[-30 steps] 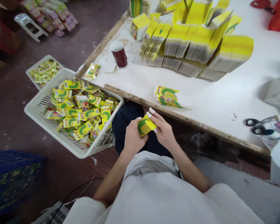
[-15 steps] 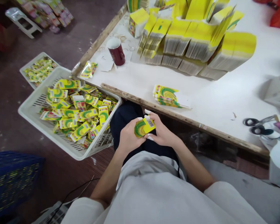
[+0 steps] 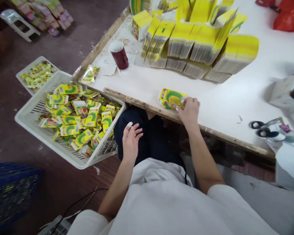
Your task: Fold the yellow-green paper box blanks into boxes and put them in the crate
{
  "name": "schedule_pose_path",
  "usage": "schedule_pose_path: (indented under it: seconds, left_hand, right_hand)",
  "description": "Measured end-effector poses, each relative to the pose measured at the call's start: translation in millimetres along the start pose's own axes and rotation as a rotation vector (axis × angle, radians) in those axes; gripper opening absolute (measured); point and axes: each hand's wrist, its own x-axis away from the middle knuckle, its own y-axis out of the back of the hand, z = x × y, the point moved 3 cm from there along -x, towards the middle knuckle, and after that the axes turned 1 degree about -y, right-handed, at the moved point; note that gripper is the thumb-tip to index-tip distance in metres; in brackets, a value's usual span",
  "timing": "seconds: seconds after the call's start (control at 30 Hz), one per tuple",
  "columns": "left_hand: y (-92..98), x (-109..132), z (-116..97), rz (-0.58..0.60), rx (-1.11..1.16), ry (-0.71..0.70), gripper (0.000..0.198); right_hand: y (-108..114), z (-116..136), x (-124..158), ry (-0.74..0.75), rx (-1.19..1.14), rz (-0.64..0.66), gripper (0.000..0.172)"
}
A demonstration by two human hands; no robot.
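My right hand is at the table's front edge, its fingers closed on the right end of a small stack of flat yellow-and-green cartons. How many cartons it grips is hidden. White covers wrap some of my fingertips. Over my lap, my left hand is empty with its fingers apart. Just left of it stands a white plastic basket heaped with small yellow-and-green boxes.
Bundled yellow cartons stand in rows at the back of the table. A maroon mug and a yellow packet lie left of them. Scissors are at right. A smaller basket and a blue crate stand on the floor.
The small box held between both hands has left them; one more box lies atop the basket's heap. My right hand has moved up to the carton stack, and my left hand has opened.
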Motion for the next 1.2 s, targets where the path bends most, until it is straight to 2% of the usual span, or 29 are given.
schedule_pose_path:
  seconds: [0.13, 0.23, 0.3, 0.37, 0.4, 0.47, 0.53, 0.6, 0.73, 0.83, 0.9, 0.97, 1.07, 1.13, 1.2]
  left_hand:
    - [-14.0, 7.4, 4.7, 0.171, -0.089, -0.037, 0.056]
    - [-24.2, 7.9, 0.8, 0.264, -0.126, -0.178, 0.077]
    - [-30.8, 8.5, -4.2, 0.238, -0.143, -0.297, 0.090]
    - [-37.1, 9.8, -10.0, 0.198, -0.194, -0.374, 0.094]
    - [-39.4, 10.2, -13.0, 0.175, -0.209, -0.396, 0.090]
    - [-40.5, 9.7, -18.5, 0.114, -0.176, -0.413, 0.074]
    - [-37.1, 7.4, -21.4, 0.043, -0.094, -0.405, 0.060]
    - [-32.5, 5.0, -20.4, 0.021, -0.073, -0.382, 0.058]
    - [-22.8, 6.3, -10.5, 0.034, -0.164, -0.364, 0.059]
    - [-14.7, 8.2, -1.6, 0.012, -0.189, -0.282, 0.043]
    - [-9.4, 6.0, -2.4, 0.066, -0.185, -0.237, 0.036]
    - [-3.3, 0.9, -12.9, 0.188, -0.177, -0.260, 0.046]
    - [5.2, -5.2, -41.0, 0.401, -0.239, -0.426, 0.084]
    - [4.3, -4.4, -54.9, 0.507, -0.427, -0.503, 0.106]
    - [-4.3, 0.6, -57.0, 0.591, -0.689, -0.467, 0.111]
  right_hand:
    - [12.5, 22.5, 16.4, -0.027, -0.091, 0.023, 0.034]
    - [19.5, 47.8, 43.5, 0.013, -0.214, 0.128, 0.031]
    - [15.4, 67.2, 69.3, 0.073, -0.304, 0.317, 0.026]
    - [2.9, 85.1, 99.5, 0.098, -0.475, 0.634, 0.025]
    - [-3.8, 92.2, 114.0, 0.069, -0.612, 0.775, 0.026]
    - [-14.8, 100.4, 135.3, -0.021, -0.816, 0.891, 0.038]
    - [-21.8, 101.6, 144.6, -0.072, -0.855, 0.871, 0.051]
    - [-24.0, 99.0, 143.2, -0.059, -0.787, 0.832, 0.051]
    - [-14.3, 89.1, 119.6, -0.012, -0.727, 0.732, 0.022]
    - [-2.4, 81.4, 101.6, 0.012, -0.676, 0.663, 0.009]
    - [6.1, 77.6, 92.8, 0.081, -0.605, 0.603, 0.003]
    - [16.5, 75.3, 85.1, 0.211, -0.500, 0.486, 0.006]
    - [31.0, 76.9, 79.8, 0.471, -0.265, 0.317, 0.016]
    - [33.2, 82.3, 84.8, 0.647, -0.133, 0.322, 0.022]
    - [28.8, 89.0, 96.3, 0.787, -0.099, 0.392, 0.024]
